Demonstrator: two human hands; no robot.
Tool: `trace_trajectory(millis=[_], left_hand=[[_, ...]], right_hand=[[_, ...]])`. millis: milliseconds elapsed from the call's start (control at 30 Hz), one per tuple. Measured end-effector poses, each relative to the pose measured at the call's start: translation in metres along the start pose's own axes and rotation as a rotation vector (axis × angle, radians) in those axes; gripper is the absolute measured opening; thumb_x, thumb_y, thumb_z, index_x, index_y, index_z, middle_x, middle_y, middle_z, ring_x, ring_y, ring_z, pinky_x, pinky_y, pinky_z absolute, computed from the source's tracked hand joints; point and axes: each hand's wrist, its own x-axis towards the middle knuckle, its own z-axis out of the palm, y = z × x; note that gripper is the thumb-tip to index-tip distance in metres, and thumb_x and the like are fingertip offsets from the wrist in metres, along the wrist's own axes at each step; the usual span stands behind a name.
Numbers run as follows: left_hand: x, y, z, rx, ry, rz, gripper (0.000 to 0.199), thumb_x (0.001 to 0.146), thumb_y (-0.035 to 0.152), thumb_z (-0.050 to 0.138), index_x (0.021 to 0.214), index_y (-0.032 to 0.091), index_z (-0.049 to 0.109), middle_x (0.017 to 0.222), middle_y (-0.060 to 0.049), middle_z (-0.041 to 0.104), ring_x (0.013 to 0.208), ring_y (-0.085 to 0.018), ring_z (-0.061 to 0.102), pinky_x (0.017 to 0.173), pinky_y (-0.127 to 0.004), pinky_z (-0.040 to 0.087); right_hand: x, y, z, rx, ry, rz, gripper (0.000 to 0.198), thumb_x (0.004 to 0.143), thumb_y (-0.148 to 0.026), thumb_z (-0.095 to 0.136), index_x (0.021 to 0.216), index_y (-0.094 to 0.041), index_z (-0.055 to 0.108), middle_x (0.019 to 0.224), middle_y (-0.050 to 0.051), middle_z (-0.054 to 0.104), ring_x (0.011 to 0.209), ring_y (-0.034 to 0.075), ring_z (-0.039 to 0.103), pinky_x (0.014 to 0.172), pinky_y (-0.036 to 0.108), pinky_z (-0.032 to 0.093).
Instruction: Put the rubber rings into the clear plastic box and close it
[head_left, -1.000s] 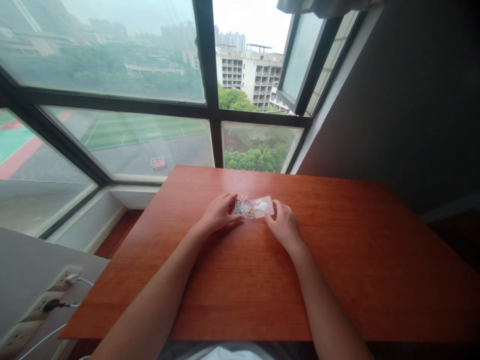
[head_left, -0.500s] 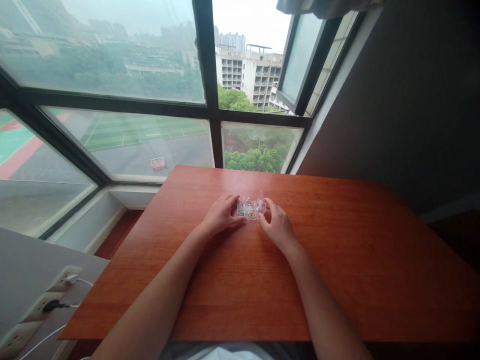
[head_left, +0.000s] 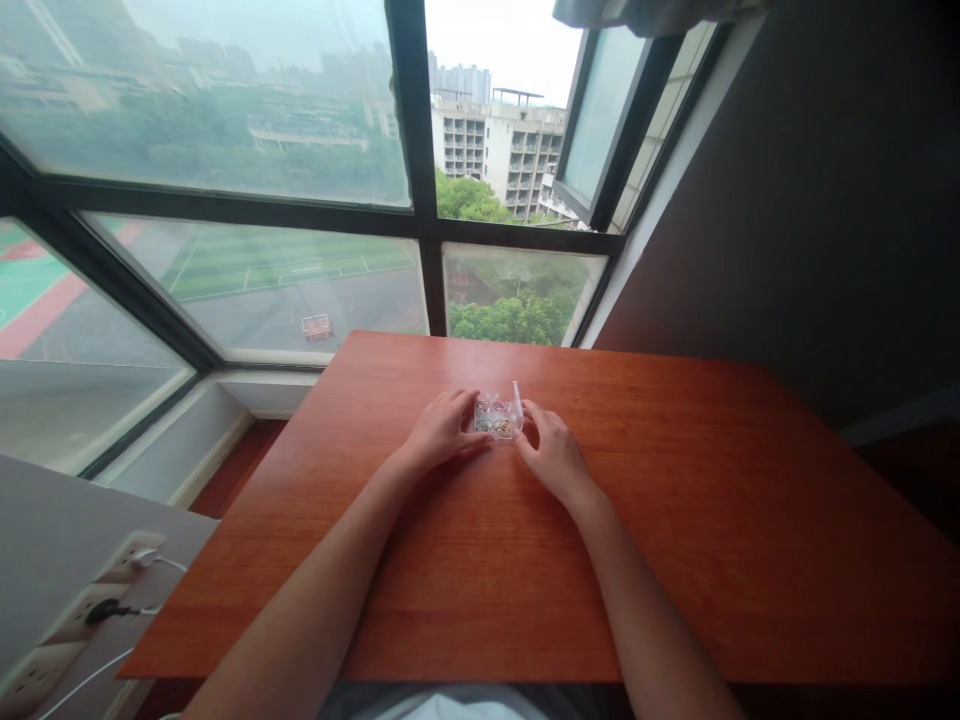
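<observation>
A small clear plastic box point(head_left: 493, 436) rests on the table between my hands. Several small coloured, ring-like pieces point(head_left: 502, 427) lie in its compartments, too tiny to name. The box's clear lid point(head_left: 517, 405) stands nearly upright along the right edge. My left hand point(head_left: 444, 428) grips the left side, thumb along the near edge and fingers at the far corner. On the other side, my right hand point(head_left: 553, 450) has its thumb and fingers curved against the lid and the box's right edge.
The red-brown wooden table point(head_left: 465, 580) spreads around the box. Behind it stand dark-framed windows point(head_left: 427, 280), one pane swung outward at the upper right. Wall sockets point(head_left: 105, 605) with plugs and white cables are at the lower left.
The lid has swung from leaning outward to the right to nearly upright. My right fingers have shifted slightly left with it; my left hand has stayed put.
</observation>
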Motion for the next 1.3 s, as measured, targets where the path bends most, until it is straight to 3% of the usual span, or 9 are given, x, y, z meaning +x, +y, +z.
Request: trace_trajectory(millis=[200,467,700,900,1133,1300], left_hand=[[0.0,0.001,0.0,-0.001,0.001,0.01,0.062,0.067,0.048,0.076,0.117,0.019,0.056,0.101,-0.008,0.062,0.093,-0.024,0.058,0.082,-0.034,0.046],[-0.001,0.0,0.001,0.013,0.007,0.018,0.062,0.067,0.05,0.076,0.117,0.019,0.056,0.1,-0.007,0.062,0.091,-0.024,0.059,0.08,-0.034,0.047],[-0.002,0.006,0.007,-0.009,-0.002,0.004,0.083,0.067,0.046,0.076,0.137,0.018,0.041,0.112,-0.011,0.062,0.103,-0.027,0.058,0.09,-0.039,0.046],[-0.003,0.008,0.007,-0.009,-0.026,0.029,0.077,0.07,0.05,0.072,0.134,0.018,0.044,0.12,-0.013,0.059,0.108,-0.029,0.056,0.092,-0.04,0.045],[0.0,0.008,-0.002,-0.113,-0.073,0.063,0.069,0.072,0.058,0.068,0.127,0.018,0.051,0.098,-0.007,0.063,0.086,-0.021,0.058,0.079,-0.033,0.047],[0.001,0.007,-0.003,-0.155,-0.079,0.053,0.067,0.071,0.057,0.07,0.123,0.018,0.054,0.096,-0.007,0.063,0.082,-0.019,0.057,0.075,-0.03,0.046]], right_hand=[[-0.001,-0.002,0.001,0.009,-0.025,-0.104,0.042,0.084,-0.024,0.055,0.126,-0.02,0.057,0.122,0.008,0.062,0.114,0.023,0.053,0.101,0.039,0.043],[-0.003,-0.002,0.006,-0.031,-0.041,-0.085,0.043,0.084,-0.026,0.055,0.127,-0.021,0.059,0.132,0.011,0.054,0.12,0.024,0.05,0.103,0.041,0.043],[-0.003,-0.011,0.004,-0.041,-0.012,-0.147,0.034,0.084,-0.023,0.057,0.117,-0.022,0.066,0.128,0.009,0.056,0.117,0.024,0.05,0.103,0.04,0.043],[-0.003,-0.012,0.003,-0.045,-0.008,-0.136,0.032,0.084,-0.02,0.058,0.114,-0.024,0.067,0.126,0.009,0.057,0.114,0.024,0.05,0.101,0.043,0.044],[-0.002,-0.006,0.004,-0.035,-0.028,-0.158,0.03,0.085,-0.02,0.058,0.113,-0.025,0.068,0.128,0.007,0.057,0.114,0.024,0.049,0.101,0.042,0.044],[-0.002,-0.004,0.005,-0.034,-0.032,-0.159,0.03,0.086,-0.02,0.058,0.113,-0.025,0.068,0.129,0.007,0.057,0.115,0.023,0.049,0.102,0.041,0.044]])
